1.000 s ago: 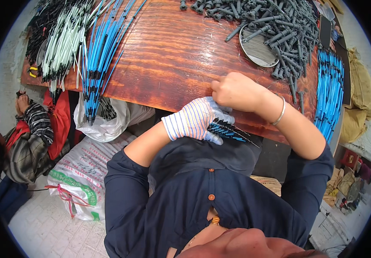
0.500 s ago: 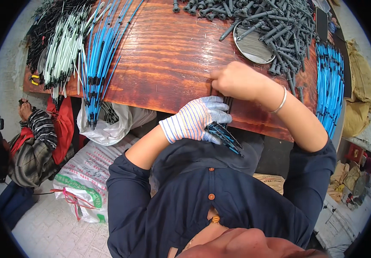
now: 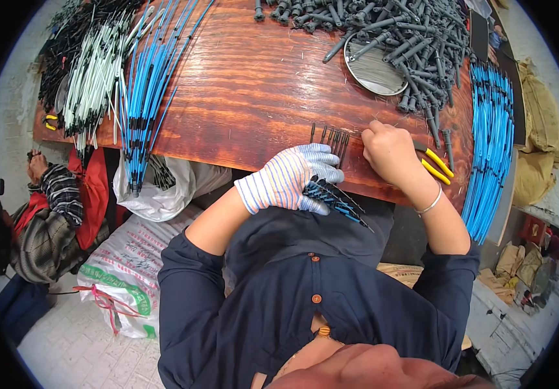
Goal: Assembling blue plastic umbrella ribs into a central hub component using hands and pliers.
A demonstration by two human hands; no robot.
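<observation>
A white glove with coloured stripes covers my left hand (image 3: 295, 175), which is closed around a bundle of thin black-and-blue rods (image 3: 337, 200) at the table's front edge. Dark tips of several thin rods (image 3: 334, 144) stick out past its fingers over the wood. Just to the right, my bare right hand (image 3: 389, 154) is low over the table with its fingers curled together. Whatever lies in those fingers, if anything, is hidden. Pliers with yellow handles (image 3: 440, 165) lie beside that hand's wrist, their jaws pointing toward it.
Dark grey plastic tube-like parts (image 3: 415, 52) pile up at the far right around a round metal-rimmed plate (image 3: 373, 74). Long blue rods (image 3: 489, 142) lie at the right edge. White rods (image 3: 101, 71) and more blue rods (image 3: 146, 97) fan out at left. Another person (image 3: 52, 214) sits left.
My right hand has moved right and nearer, away from the rods by the left hand. The pliers and the rod tips are now uncovered. My left hand keeps its bundle, almost still.
</observation>
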